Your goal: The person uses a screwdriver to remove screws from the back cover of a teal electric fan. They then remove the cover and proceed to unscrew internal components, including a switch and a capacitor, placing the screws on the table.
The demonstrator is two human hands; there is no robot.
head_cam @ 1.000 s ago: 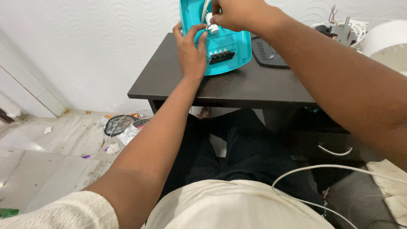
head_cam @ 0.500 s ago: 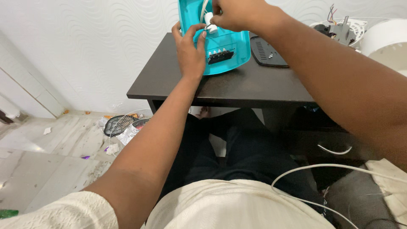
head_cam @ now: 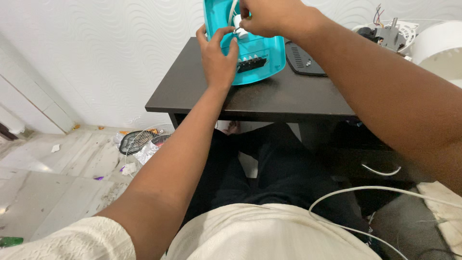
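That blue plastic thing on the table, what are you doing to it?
A person sits at a dark table with a turquoise plastic housing resting on it. The left hand grips the housing's left edge, and the right hand pinches a small white part inside it. A black vented cover lies beside it, and a wire fan grille is on the floor.

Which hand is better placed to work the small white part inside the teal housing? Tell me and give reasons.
Right, most likely. The right hand already pinches the small white part from above, while the left hand grips the near edge of the teal housing and steadies it on the table.
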